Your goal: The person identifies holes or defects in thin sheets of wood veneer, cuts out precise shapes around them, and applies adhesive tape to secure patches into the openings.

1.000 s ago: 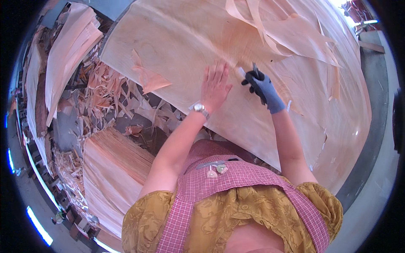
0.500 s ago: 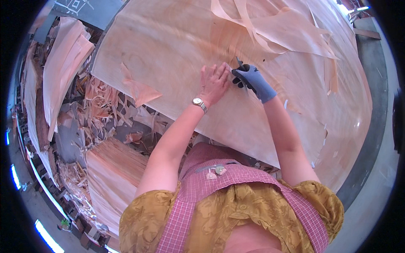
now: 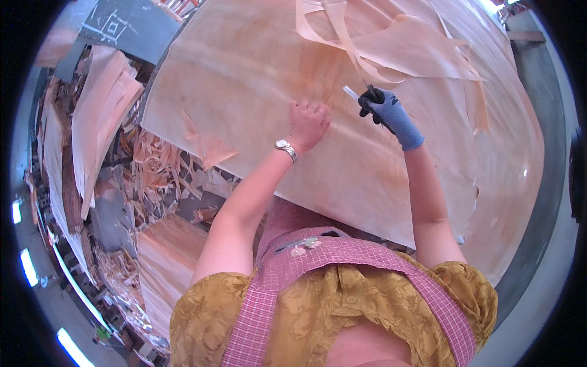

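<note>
A broad, thin, pale wood veneer sheet (image 3: 232, 98) lies in front of me. My left hand (image 3: 308, 126), bare and with a wristwatch (image 3: 286, 148) on the wrist, is over its middle. The fingers are curled under, so their tips and anything in them are hidden. To the right, my right hand (image 3: 391, 116), in a blue and black glove, is closed around a slim dark tool (image 3: 369, 89) whose kind I cannot make out. A short white strip (image 3: 350, 92) sticks out by its fingertips, above the sheet.
Loose curling veneer strips (image 3: 391, 46) lie across the far part of the sheet. A torn veneer piece (image 3: 208, 147) rests near its left edge. Beyond that edge are heaped wood scraps (image 3: 159, 162), a stack of veneer (image 3: 165, 244) and leaning veneer sheets (image 3: 101, 116).
My left hand has gone from flat, outstretched fingers to curled ones. My right hand has moved right, away from the left, and the white strip now shows by its fingers.
</note>
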`<state>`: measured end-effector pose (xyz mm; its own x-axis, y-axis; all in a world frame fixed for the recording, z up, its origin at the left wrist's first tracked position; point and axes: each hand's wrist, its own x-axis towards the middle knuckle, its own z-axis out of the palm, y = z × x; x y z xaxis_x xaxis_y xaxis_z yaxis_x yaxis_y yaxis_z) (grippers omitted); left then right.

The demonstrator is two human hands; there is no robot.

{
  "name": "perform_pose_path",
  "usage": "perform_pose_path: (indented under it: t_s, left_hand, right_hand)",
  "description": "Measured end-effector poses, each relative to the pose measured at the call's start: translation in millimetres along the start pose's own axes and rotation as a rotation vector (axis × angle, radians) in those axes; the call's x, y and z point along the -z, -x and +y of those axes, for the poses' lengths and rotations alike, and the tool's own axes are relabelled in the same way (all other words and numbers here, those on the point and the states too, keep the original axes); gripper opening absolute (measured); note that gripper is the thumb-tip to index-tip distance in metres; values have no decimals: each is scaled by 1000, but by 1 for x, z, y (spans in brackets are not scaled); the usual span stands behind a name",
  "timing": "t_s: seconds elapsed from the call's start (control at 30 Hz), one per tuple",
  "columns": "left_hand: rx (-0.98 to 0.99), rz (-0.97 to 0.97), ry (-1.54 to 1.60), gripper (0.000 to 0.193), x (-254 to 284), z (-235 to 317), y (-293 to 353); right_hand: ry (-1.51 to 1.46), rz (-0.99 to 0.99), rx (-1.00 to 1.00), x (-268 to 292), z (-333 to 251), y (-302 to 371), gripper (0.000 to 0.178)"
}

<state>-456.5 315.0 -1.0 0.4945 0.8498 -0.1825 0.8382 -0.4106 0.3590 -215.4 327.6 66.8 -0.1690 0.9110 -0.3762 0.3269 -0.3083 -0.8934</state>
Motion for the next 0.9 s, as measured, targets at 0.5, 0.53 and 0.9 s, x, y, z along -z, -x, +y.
perform_pose_path:
  t_s: [0.5,0.53,0.9]
  left_hand:
    - [261,-288,1438,30,39,-44,-84]
    - [257,-308,1481,28,38,-48,-90]
    - [130,-224,1467,28,20,-62,-107]
  right_hand:
    - [-465,302,-191,-87,-17,-1,34]
    - [-471,337,-227,-90,-20,3,36]
    - [-534,557,-328,-121,14,28,25]
